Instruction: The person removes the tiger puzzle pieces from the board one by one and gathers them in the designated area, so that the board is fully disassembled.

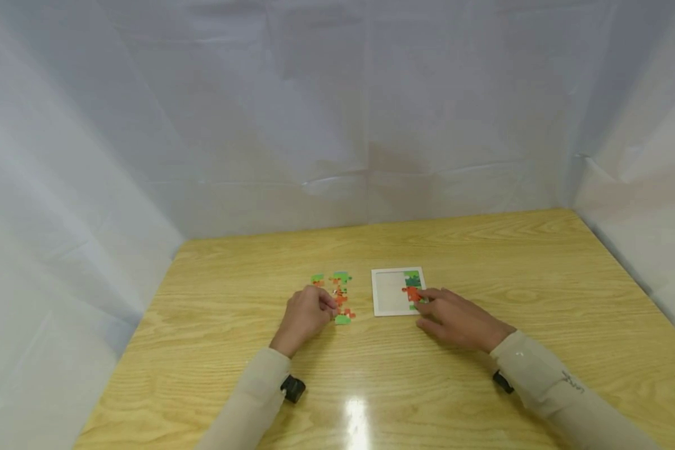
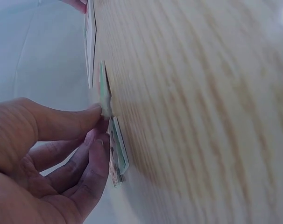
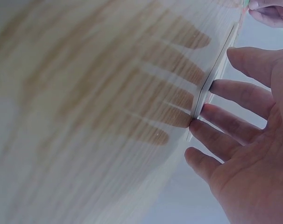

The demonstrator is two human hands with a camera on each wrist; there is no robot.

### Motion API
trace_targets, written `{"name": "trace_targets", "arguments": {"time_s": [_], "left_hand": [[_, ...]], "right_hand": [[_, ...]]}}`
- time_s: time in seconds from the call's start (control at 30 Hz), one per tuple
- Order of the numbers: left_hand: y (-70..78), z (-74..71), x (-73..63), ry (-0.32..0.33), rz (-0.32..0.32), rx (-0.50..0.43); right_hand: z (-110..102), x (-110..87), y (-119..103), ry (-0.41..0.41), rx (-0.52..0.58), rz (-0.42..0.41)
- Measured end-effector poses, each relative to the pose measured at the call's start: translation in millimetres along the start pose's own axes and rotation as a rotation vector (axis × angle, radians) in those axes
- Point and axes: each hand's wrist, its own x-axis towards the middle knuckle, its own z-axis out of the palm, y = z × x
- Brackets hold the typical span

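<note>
My left hand point(image 1: 306, 315) is at the loose jigsaw pieces on the table. Its thumb and fingertips pinch the edge of a green jigsaw piece point(image 2: 103, 86), which tilts slightly off the wood in the left wrist view. Beside it lie more pieces, among them a red one point(image 1: 341, 300) and a green-topped one point(image 1: 342, 276). To the right is a white square puzzle frame point(image 1: 374, 294), with joined green and red pieces point(image 1: 412, 282) along its right side. My right hand point(image 1: 455, 317) rests on that side, its straight, spread fingers touching the frame's edge point(image 3: 211, 81).
Both hands work over a wooden table point(image 1: 247, 269). A smaller red-and-green piece point(image 1: 317, 279) lies beyond the left hand. White sheeting point(image 1: 326, 125) hangs behind the table and along both sides. Black wrist cameras point(image 1: 293, 389) sit below the cuffs.
</note>
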Motion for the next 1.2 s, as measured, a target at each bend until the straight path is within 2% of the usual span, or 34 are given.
{"name": "trace_targets", "arguments": {"time_s": [0.3,0.6,0.77,0.97,1.2], "left_hand": [[9.5,-0.5,2.6,0.013,0.006,0.028],[34.9,5.5,18.4,0.007,0.094,0.052],[49.8,15.2,32.0,-0.033,0.120,0.059],[64.3,32.9,49.9,-0.081,0.155,0.109],[79.3,52.8,65.1,-0.134,0.126,0.122]], "right_hand": [[0.1,-1.1,1.1,-0.014,0.009,0.017],[1.2,-0.9,2.6,0.002,0.034,0.019],[1.2,-0.6,3.4,0.001,0.041,0.009],[1.5,-0.9,4.4,-0.006,0.047,0.007],[1.4,-1.6,4.6,-0.003,0.085,-0.009]]}}
